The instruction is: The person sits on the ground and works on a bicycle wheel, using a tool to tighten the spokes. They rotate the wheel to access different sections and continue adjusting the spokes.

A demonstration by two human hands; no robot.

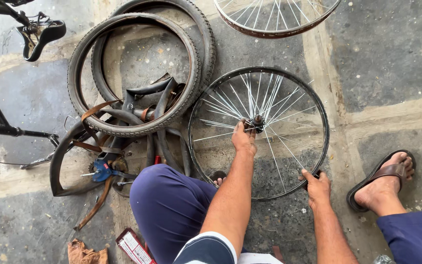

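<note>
Knee [164, 205] bent low, the left hand [243, 139] pinches the hub [257, 121] of the bare wheel [318, 105] lying flat on the concrete floor [387, 63]. Right hand [317, 186] curls around the near rim; looks like hub work, steadying needed next

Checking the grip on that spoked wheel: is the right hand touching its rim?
Touching. The head view shows the right hand with its fingers wrapped over the rim at its near edge.

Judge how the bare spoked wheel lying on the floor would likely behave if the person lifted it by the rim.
The spoked wheel would probably stay stiff: its metal rim keeps a true circle, braced by taut spokes. It likely feels light for its size, being mostly open space with no tyre. Stood on edge it could roll or topple. The left hand is at the hub; the right hand grips the rim.
</note>
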